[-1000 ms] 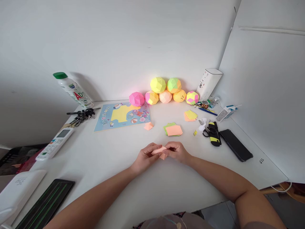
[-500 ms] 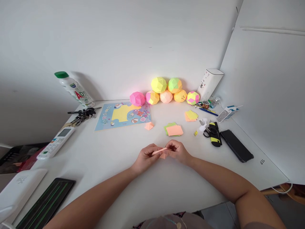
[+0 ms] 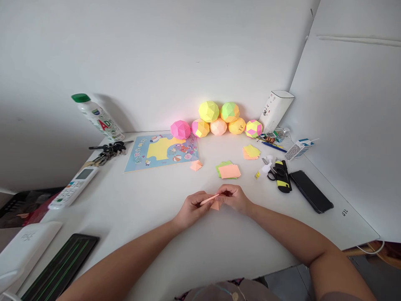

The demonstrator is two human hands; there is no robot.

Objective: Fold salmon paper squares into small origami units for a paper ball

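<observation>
Between my two hands is a folded piece of peach paper, held just above the table's front half. My left hand pinches its left side, fingers closed with the thumb on the near face. On the other side my right hand grips the paper's right end between thumb and curled fingers. Part of the paper is hidden by the fingers. Beyond my hands lies a stack of peach and green paper sheets. A small folded peach paper piece rests left of the stack.
Faceted paper balls are piled along the back wall. A blue printed board, keys and a remote are on the left. Yellow and peach sheets, scissors and a black phone lie on the right.
My right fingers have shifted slightly on the peach paper, and a little more of its lower flap shows below them. Everything else on the table stays put.
</observation>
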